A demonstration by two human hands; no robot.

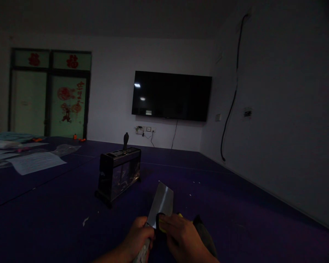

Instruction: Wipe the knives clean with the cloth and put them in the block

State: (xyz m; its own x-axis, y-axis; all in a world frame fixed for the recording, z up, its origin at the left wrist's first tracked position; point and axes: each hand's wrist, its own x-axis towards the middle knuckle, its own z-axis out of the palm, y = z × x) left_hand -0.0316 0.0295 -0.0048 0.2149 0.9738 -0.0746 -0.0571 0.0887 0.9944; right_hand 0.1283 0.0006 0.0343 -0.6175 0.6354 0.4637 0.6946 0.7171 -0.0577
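A cleaver (162,202) with a broad shiny blade points up and away from me over the dark purple surface (57,215). My left hand (137,235) is closed round its handle at the bottom of the view. My right hand (182,235) presses a dark cloth or pad with a yellow part (162,223) against the lower part of the blade; its fingers are curled over the pad. Just beyond the blade stands a dark knife block (117,174) with a clear front panel, and one knife handle (125,141) sticks up from its top.
Papers and plastic sheets (35,161) lie at the far left. A black wall screen (171,95) hangs on the back wall above sockets. A glass door with red decorations (50,95) stands at the left. The right wall (285,128) runs close alongside. The room is dim.
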